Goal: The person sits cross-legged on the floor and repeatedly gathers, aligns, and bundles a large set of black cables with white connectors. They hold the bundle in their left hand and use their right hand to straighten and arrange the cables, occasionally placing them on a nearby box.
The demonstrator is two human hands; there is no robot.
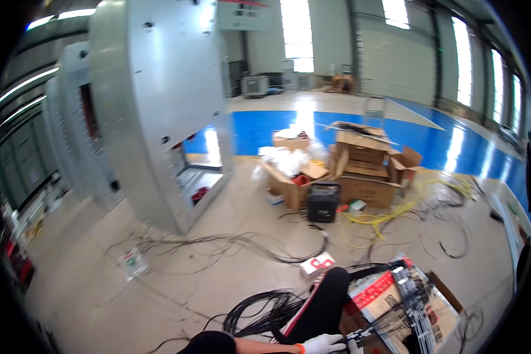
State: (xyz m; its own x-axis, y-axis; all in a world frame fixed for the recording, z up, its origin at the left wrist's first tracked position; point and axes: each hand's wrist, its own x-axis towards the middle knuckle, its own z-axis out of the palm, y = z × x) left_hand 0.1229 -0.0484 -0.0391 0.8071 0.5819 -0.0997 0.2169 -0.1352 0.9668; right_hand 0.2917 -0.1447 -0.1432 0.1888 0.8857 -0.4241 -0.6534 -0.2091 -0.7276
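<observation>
At the lower edge, my left hand (323,344) wears a white glove with an orange cuff. Its fingers are drawn together and point right, but what lies in them is too small to make out. Right beside it, a bit of my right hand (354,347), also gloved, shows; its fingers are mostly hidden by the frame's edge. Both hands are at the near ends of thin black cables with white marks (369,334). These cables run over a cardboard box (369,297) with a red printed band. A bundle of black and grey parts (416,295) lies across this box.
Coiled black cables (259,307) lie left of my leg, near a small red-and-white box (317,265). Ahead stand a black case (323,202) and open cardboard boxes (366,190). Yellow cable (389,215) trails across the floor. A tall grey metal cabinet (174,88) rises at left.
</observation>
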